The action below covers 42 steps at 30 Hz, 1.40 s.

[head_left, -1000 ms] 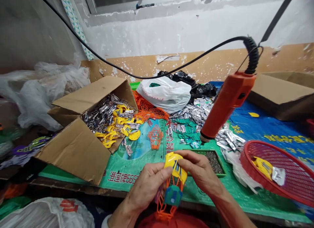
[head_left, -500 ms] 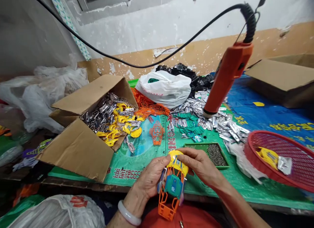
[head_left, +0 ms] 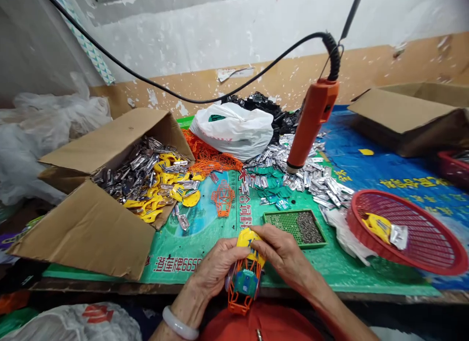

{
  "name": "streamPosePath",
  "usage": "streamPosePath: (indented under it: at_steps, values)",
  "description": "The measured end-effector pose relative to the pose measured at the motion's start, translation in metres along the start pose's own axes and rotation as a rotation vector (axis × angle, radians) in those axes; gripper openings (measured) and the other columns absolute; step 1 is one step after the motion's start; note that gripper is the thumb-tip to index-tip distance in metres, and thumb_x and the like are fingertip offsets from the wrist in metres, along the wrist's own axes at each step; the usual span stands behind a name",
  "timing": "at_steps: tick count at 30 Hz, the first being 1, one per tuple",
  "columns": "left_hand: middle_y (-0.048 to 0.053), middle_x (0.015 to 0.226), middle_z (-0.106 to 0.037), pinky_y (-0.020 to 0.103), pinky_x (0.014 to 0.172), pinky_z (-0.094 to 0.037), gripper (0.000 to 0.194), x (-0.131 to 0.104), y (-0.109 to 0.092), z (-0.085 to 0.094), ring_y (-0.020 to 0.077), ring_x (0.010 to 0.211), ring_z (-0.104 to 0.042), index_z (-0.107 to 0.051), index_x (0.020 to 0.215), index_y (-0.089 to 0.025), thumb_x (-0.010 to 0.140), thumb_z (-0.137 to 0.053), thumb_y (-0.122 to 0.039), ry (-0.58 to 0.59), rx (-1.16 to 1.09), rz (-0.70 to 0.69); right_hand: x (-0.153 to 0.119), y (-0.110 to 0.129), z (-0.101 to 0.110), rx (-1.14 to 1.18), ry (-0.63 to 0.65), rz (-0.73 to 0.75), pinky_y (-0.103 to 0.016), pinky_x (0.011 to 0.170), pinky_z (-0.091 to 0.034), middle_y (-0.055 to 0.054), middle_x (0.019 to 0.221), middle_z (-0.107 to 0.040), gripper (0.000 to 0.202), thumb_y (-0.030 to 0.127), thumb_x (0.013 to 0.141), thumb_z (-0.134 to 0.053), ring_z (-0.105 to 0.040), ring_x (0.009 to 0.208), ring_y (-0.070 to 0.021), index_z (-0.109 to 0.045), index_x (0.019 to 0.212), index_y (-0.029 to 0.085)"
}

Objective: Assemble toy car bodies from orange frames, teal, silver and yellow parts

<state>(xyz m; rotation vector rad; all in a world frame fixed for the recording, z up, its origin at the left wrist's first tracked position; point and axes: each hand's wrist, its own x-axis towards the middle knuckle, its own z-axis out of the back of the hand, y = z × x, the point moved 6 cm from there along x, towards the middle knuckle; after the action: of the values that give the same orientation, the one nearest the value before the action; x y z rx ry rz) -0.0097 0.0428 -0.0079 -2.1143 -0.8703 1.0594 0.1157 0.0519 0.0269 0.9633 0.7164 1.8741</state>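
Hands (head_left: 252, 260) grip toy (head_left: 245, 277) — underside (hidden)

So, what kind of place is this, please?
Probably a small home workshop for assembling plastic toys by hand: a hanging orange electric screwdriver, a cardboard box spilling yellow parts, and a green screw tray on the table.

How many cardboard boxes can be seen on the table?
2. One open box lies on its side at the left, spilling yellow and silver parts. The other box is at the far right, against the wall. Others may be hidden outside the view.
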Motion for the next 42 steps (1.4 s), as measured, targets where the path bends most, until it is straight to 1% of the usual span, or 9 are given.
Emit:
streamPosePath:
  at_steps: [10,12,16,18,20,22,25,31,42]
  values:
    - [0.004,0.066,-0.067,0.018,0.053,-0.041,0.027,0.008,0.005,-0.004,0.0078,0.053,-0.055,-0.073,0.081,-0.008,0.063,-0.078,-0.028,-0.018,0.000,0.015,-0.003,0.002,0.004,-0.075,-0.009,0.015,-0.025,0.066,-0.052,-0.004,0.085,-0.063,0.025,0.032,0.094,-0.047,-0.061,0.075,-0.0140,-0.065,0.107,0.021]
    - [0.005,0.066,-0.068,0.019,0.053,-0.044,0.029,0.009,0.007,-0.004,0.0097,0.054,-0.057,-0.072,0.082,-0.008,0.062,-0.078,-0.028,-0.040,-0.041,0.024,-0.002,0.004,0.029,-0.149,-0.169,0.027,-0.027,0.069,-0.054,-0.006,0.096,-0.062,0.026,0.031,0.091,-0.052,-0.061,0.077,-0.0138,-0.061,0.114,0.022]
    - [0.010,0.067,-0.070,0.022,0.053,-0.047,0.032,0.012,0.014,-0.002,0.0141,0.055,-0.061,-0.071,0.080,-0.006,0.060,-0.080,-0.030,-0.091,-0.098,0.060,-0.004,0.008,0.119,-0.344,-0.823,0.004,-0.033,0.069,-0.053,-0.004,0.103,-0.059,0.037,0.036,0.084,-0.062,-0.059,0.078,-0.0150,-0.057,0.119,0.026]
    - [0.009,0.068,-0.070,0.023,0.052,-0.048,0.032,0.014,0.017,0.000,0.0142,0.054,-0.061,-0.071,0.081,-0.006,0.061,-0.080,-0.030,-0.107,-0.127,0.064,0.005,0.007,0.152,-0.323,-0.994,-0.003,-0.035,0.069,-0.053,-0.007,0.115,-0.055,0.047,0.043,0.077,-0.067,-0.060,0.085,-0.0175,-0.056,0.120,0.026]
    - [0.009,0.068,-0.070,0.022,0.052,-0.049,0.031,0.014,0.019,0.002,0.0138,0.054,-0.062,-0.071,0.082,-0.007,0.062,-0.080,-0.029,-0.113,-0.153,0.056,0.029,0.002,0.165,-0.195,-0.938,-0.014,-0.037,0.072,-0.053,-0.009,0.123,-0.051,0.063,0.049,0.070,-0.072,-0.059,0.095,-0.0211,-0.051,0.125,0.027]
    - [0.007,0.066,-0.069,0.022,0.050,-0.048,0.029,0.014,0.020,0.004,0.0132,0.052,-0.061,-0.071,0.080,-0.008,0.062,-0.080,-0.028,-0.109,-0.165,0.051,0.058,0.000,0.160,0.025,-0.747,0.003,-0.037,0.073,-0.052,-0.008,0.119,-0.055,0.069,0.048,0.065,-0.075,-0.058,0.099,-0.0224,-0.049,0.125,0.028]
    - [0.007,0.065,-0.069,0.023,0.051,-0.050,0.028,0.013,0.019,0.007,0.0141,0.052,-0.062,-0.071,0.081,-0.008,0.063,-0.080,-0.028,-0.103,-0.163,0.054,0.091,0.000,0.140,0.355,-0.518,-0.019,-0.034,0.068,-0.050,-0.003,0.094,-0.063,0.051,0.038,0.058,-0.080,-0.060,0.080,-0.0176,-0.058,0.101,0.022]
    - [0.008,0.067,-0.071,0.022,0.053,-0.052,0.027,0.011,0.014,0.012,0.0137,0.054,-0.063,-0.071,0.084,-0.008,0.066,-0.079,-0.026,-0.136,-0.154,0.063,0.097,-0.005,0.108,0.533,-0.322,-0.225,-0.026,0.049,-0.039,0.004,0.066,-0.053,0.036,0.028,0.053,-0.081,-0.045,0.054,-0.0088,-0.054,0.075,0.018]
    - [0.009,0.071,-0.072,0.022,0.051,-0.051,0.029,0.017,0.021,0.009,0.0145,0.055,-0.064,-0.071,0.091,-0.007,0.069,-0.076,-0.025,-0.136,-0.151,0.121,0.048,-0.031,0.090,0.365,-0.477,-0.400,-0.029,0.055,-0.044,0.001,0.067,-0.059,0.020,0.025,0.056,-0.074,-0.052,0.058,-0.0116,-0.061,0.069,0.017]
